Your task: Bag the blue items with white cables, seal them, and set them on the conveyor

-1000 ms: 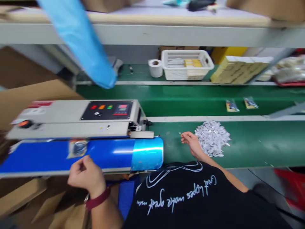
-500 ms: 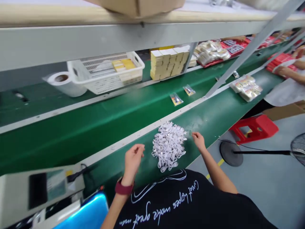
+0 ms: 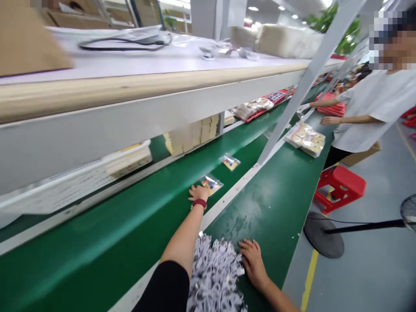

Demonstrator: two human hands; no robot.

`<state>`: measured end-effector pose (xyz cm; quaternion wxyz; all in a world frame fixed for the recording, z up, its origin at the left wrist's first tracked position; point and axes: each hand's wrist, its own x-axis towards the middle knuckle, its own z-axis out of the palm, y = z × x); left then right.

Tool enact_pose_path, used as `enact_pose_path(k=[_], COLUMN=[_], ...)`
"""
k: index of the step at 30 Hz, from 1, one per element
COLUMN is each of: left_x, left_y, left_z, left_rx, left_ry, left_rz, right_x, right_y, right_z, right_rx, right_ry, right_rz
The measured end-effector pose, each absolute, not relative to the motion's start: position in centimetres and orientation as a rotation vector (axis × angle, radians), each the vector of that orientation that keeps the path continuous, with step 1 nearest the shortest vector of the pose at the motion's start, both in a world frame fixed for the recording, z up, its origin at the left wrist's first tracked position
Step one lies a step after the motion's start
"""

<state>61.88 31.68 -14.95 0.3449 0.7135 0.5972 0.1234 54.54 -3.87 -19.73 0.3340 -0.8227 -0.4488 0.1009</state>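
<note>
My left hand, with a dark red band on its wrist, is stretched out over the green conveyor belt. Its fingers are spread at the near edge of a small clear packet with a yellow and dark insert; whether they touch it I cannot tell. A second such packet lies farther along the belt. On the green worktable, my right hand rests with fingers extended and nothing visible in it. It is beside a pile of short white cables, right against its edge.
A metal post rises between belt and worktable, and a shelf overhangs the belt. Bundled packets lie farther down the table, near a co-worker in white. A red stool and a fan base stand right.
My left hand has moved forward from beside the cable pile to the packet on the belt, its fingers spreading. My right hand has settled flat beside the pile. The view has tilted up.
</note>
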Motion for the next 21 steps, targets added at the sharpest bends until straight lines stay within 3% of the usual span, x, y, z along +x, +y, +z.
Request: enact_pose_path(k=[4, 9, 15, 21], left_x=[64.8, 60.4, 49.7, 42.7], left_y=[32.5, 31.5, 25.5, 19.7], left_z=[-16.0, -14.5, -7.5, -0.7], left_rx=[1.812, 1.834, 1.911, 1.885], left_ry=[1.491, 1.223, 0.782, 0.669], left_rz=[0.459, 0.593, 0.637, 0.456], right_x=[55.0, 56.9, 60.1, 58.2], right_y=[-4.8, -5.7, -1.2, 4.8], right_z=[-18.4, -14.3, -4.5, 2.9], right_rx=[-2.036, -2.008, -1.967, -1.848], right_ry=[-1.057, -0.709, -0.598, -0.999], right_rz=[0.373, 0.304, 0.101, 0.084])
